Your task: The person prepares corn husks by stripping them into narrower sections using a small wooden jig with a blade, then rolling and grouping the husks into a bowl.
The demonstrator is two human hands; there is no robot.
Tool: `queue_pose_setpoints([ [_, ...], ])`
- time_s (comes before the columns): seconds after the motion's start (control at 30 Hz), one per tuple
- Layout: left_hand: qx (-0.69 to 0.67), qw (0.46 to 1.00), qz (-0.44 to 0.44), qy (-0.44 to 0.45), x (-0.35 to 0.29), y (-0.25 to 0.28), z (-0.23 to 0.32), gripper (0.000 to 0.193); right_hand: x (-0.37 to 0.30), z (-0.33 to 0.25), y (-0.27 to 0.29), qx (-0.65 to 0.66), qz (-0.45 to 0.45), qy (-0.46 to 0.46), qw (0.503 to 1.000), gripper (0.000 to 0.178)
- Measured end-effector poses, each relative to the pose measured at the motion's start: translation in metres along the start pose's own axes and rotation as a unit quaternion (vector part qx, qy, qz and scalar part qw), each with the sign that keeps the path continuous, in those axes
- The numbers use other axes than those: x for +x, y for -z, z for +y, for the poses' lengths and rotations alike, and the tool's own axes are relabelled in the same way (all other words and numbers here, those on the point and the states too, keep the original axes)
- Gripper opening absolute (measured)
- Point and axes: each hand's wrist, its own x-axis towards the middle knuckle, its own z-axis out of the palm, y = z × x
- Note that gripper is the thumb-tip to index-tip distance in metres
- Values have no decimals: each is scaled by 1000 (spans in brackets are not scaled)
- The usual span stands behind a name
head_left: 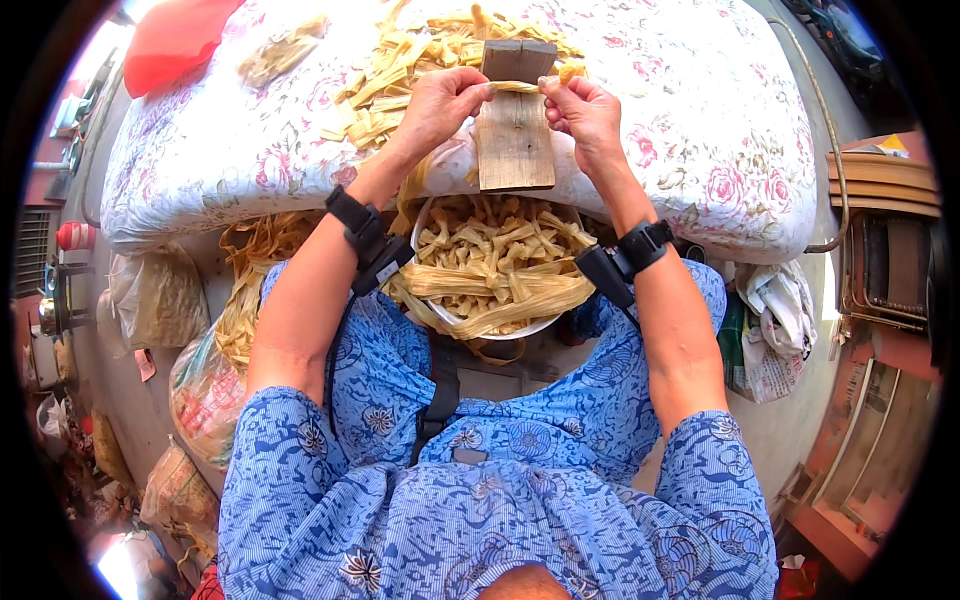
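Head view | left hand (447,100) and right hand (583,110) pinched on pale leaf strip (517,87) across top of wooden board (514,112) (propped over bowl (497,262)) | best kept taut, flat against board edge, ends even.

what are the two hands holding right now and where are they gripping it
Both hands pinch one pale yellow strip stretched across the wooden board: left hand holds its left end, right hand its right end.
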Motion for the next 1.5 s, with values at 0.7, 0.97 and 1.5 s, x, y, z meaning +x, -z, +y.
queue_pose_setpoints([
  [0.7,64,991,-84,-78,-69,-44,27,15,-75,-8,0,-194,-121,-83,970,26],
  [0.97,-25,988,-147,44,-68,7,41,12,-76,-26,8,-147,-343,-180,910,22],
  [1.5,-478,781,-288,281,-70,-34,10,18,-77,-10,-7,-309,-191,90,927,15],
])
